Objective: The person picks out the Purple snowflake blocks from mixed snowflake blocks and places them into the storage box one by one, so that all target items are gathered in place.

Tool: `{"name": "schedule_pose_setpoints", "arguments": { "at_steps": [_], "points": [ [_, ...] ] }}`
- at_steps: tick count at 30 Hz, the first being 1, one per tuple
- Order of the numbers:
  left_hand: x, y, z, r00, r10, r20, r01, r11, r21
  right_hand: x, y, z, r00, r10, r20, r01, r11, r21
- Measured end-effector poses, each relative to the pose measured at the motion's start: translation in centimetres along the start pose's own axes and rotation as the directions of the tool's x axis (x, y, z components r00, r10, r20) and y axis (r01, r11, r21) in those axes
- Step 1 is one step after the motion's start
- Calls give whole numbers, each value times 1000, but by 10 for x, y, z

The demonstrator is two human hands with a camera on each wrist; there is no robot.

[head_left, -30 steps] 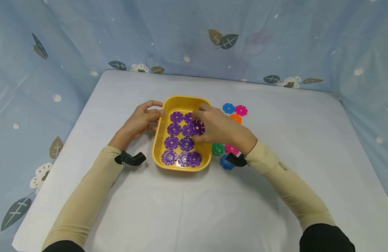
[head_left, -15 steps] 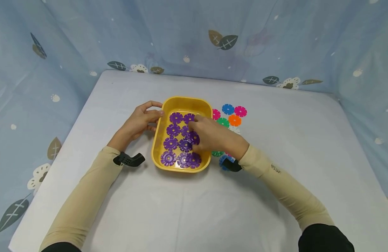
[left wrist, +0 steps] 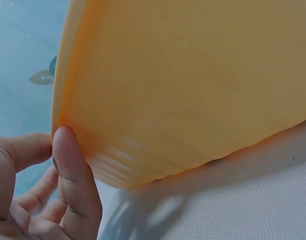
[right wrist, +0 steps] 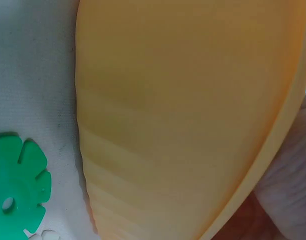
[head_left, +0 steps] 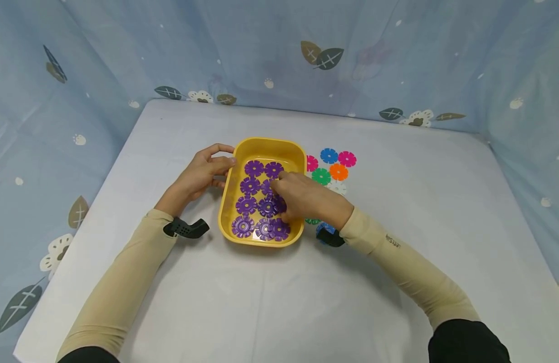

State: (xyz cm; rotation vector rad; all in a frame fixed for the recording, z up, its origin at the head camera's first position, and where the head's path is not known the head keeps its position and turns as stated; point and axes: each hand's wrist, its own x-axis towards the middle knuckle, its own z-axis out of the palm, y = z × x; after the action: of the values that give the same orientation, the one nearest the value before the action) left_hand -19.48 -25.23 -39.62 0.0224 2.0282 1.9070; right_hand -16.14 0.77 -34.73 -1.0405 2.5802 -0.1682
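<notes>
A yellow plastic tray (head_left: 261, 241) holds rows of purple interlocking discs (head_left: 246, 205), notched like flowers. My left hand (head_left: 200, 171) grips the tray's left rim near the far corner. In the left wrist view, one fingertip presses the outer wall below the rim and another meets the rim's edge. Inside the tray, on the right side, my right hand (head_left: 299, 196) holds a purple disc (head_left: 280, 204) low over the others, fingers at its far side and thumb at its near side. The right wrist view shows mostly the outer wall (right wrist: 183, 110), which hides the fingers.
Beside the tray's right wall, loose discs lie on the white table (head_left: 207, 297), among them a blue disc (head_left: 329, 156), a pink disc (head_left: 347, 159), an orange disc (head_left: 338, 172) and a green disc (head_left: 321, 176). The right forearm covers some. A blue patterned cloth (head_left: 261, 55) hangs behind.
My right hand has moved down and toward me inside the tray, bringing the purple disc onto the right column. My left hand and the tray stay put.
</notes>
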Motion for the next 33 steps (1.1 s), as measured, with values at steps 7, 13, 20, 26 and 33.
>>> {"name": "schedule_pose_setpoints", "arguments": {
  "at_steps": [7,13,20,26,33],
  "points": [
    [0,1,2,1000,7,5,-7,1000,-9,0,2,1,1000,-23,-1,23,1000,-18],
    [1,0,3,1000,10,10,-10,1000,-7,0,3,3,1000,-19,17,20,999,-25],
    [3,1,5,1000,1,10,-1,1000,-21,-5,3,1,1000,-3,4,3,1000,28],
    [2,0,5,1000,-5,-25,7,999,48,-16,12,-2,988,-38,-147,55,992,116],
    [2,5,6,995,40,-86,-29,991,128,-40,30,-8,917,-13,-398,98,976,195]
  ]
}}
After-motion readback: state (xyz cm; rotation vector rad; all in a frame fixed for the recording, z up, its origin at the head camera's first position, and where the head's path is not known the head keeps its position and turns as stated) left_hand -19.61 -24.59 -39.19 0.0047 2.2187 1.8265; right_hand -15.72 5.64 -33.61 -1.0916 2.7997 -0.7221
